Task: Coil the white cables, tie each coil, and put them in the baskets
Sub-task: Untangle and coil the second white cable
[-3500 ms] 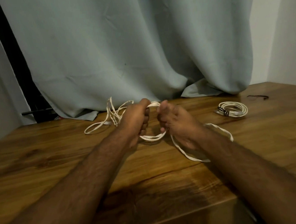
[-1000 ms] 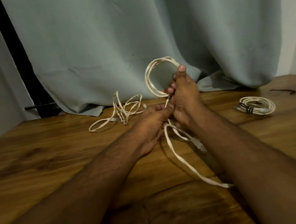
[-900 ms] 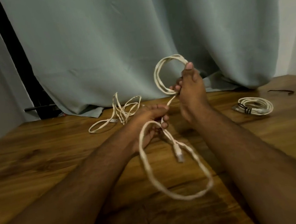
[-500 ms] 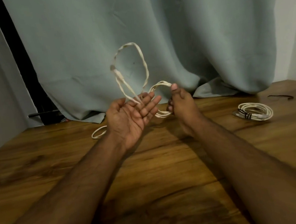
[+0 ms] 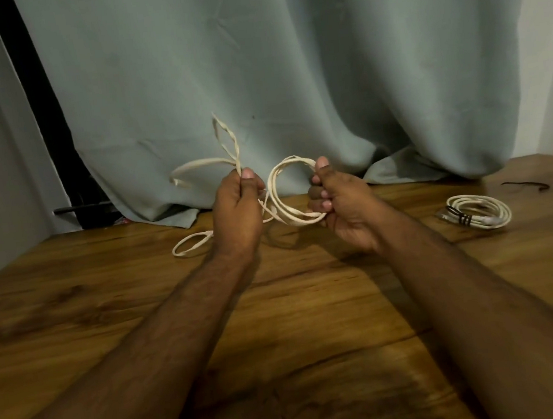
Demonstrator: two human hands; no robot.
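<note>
Over the wooden table, both hands (left hand, right hand) grip a white cable

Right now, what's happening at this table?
A person is coiling a white cable above a wooden table. The right hand holds the loops made so far; the left hand grips the loose end. One tied coil lies at far right, another loose cable behind the left hand. No baskets in view.
</note>
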